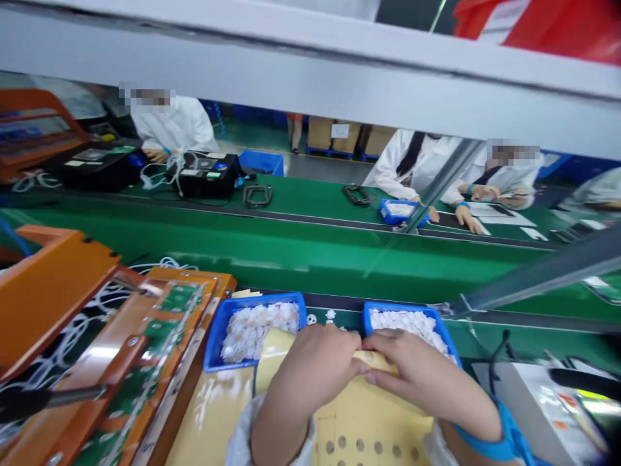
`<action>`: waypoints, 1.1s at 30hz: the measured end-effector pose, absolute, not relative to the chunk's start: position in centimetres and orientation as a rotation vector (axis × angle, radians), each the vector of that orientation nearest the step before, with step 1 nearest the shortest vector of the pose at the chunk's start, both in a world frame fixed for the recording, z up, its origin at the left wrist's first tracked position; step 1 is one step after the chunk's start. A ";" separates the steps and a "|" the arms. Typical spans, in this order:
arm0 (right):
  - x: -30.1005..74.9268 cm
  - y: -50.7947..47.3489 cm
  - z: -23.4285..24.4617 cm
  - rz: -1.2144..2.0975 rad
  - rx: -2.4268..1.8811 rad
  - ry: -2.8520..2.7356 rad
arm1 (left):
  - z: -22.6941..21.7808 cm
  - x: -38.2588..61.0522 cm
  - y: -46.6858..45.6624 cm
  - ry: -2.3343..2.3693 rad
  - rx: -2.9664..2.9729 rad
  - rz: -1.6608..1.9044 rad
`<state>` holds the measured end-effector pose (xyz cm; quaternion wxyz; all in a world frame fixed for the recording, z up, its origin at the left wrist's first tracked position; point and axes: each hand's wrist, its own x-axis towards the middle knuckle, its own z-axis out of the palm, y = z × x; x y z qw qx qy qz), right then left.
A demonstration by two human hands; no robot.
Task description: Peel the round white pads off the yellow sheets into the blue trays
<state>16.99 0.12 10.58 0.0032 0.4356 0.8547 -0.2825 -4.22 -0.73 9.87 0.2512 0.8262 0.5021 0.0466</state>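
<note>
Broadest of all, we see the green tabletop (468, 343), with the orange fixture (187, 278) taking up its left part, well apart from our hands.

In front of us lies the yellow sheet (373, 417), directly under our hands and reaching back toward us between the forearms. Its far edge is bent up into a rolled fold, and its upper left part curls in a glossy bulge beside the left forearm. We judge it light and bendy, springy enough to flatten if let go, and probably a little slippery given the shine. It looks hard to break, though a tight pinch could crease it. The fold seems the best place to take hold, with both thumbs on the near side and the fingers over the top, spread enough to support the width.

Just beyond it stand the left blue tray (209, 349) and the right blue tray (449, 340), both filled with small white pieces (262, 323).

Our left hand (325, 356) and right hand (395, 356) are both gripping that fold, thumb tips close together at its middle.

Smallest are a few loose white pieces (330, 315) between the trays, and the round grey spots (359, 445) on the sheet's near part (holes or something stuck there, we cannot tell).
</note>
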 end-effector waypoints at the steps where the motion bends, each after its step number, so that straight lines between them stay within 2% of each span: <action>1: 16.7 0.2 10.7 -0.871 1.359 2.668 | 9.8 -4.5 -0.8 1.366 2.257 0.142; 18: 15.4 3.2 8.6 -1.002 1.398 2.589 | 8.0 -5.3 -0.1 1.402 2.314 0.232; 25: 15.3 3.1 7.6 -0.922 1.406 2.624 | 8.1 -4.8 0.2 1.431 2.317 0.172; 30: 15.6 2.8 9.4 -0.941 1.399 2.878 | 8.7 -5.7 0.3 1.425 2.248 0.160; 33: 17.5 1.2 11.6 -1.081 1.650 3.198 | 9.5 -6.4 0.0 1.512 2.117 0.147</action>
